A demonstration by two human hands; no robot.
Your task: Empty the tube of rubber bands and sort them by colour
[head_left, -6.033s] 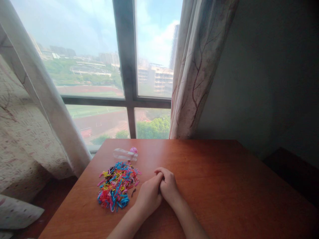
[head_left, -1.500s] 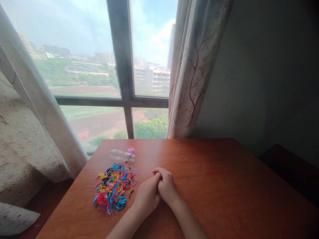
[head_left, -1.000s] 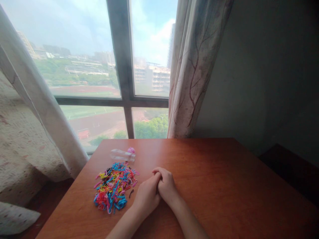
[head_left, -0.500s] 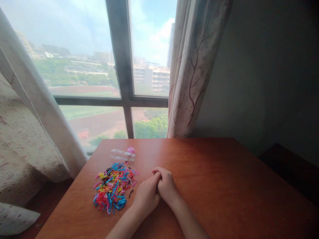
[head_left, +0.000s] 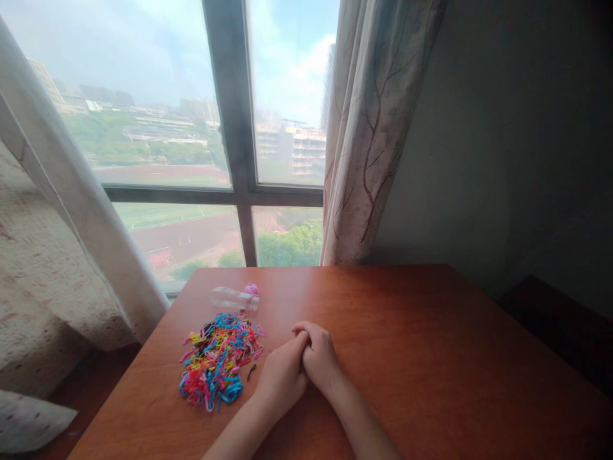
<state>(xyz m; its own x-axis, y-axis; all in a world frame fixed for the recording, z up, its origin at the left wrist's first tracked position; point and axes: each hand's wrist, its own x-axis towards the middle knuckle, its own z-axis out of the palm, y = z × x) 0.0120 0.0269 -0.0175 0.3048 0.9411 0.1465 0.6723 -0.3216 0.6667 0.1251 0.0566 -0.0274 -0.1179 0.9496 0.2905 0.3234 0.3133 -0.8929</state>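
Observation:
My left hand (head_left: 281, 378) and my right hand (head_left: 322, 361) rest clasped together on the reddish wooden table (head_left: 431, 364), fingers folded over each other with nothing visible in them. Just left of them lies a pile of several small coloured elastic bands (head_left: 216, 361). A single dark band (head_left: 251, 372) lies apart, between the pile and my left hand. Behind the pile a small clear bottle (head_left: 230, 298) lies on its side, with a pink cap (head_left: 252, 289) beside its mouth.
The table stands against a window (head_left: 191, 128) with patterned curtains on the left (head_left: 62, 243) and right (head_left: 373, 128). A dark wall is to the right. A pillow corner (head_left: 29, 421) shows at the lower left, off the table's left edge.
Nothing has visibly moved; the hands stay clasped and only the view has shifted slightly.

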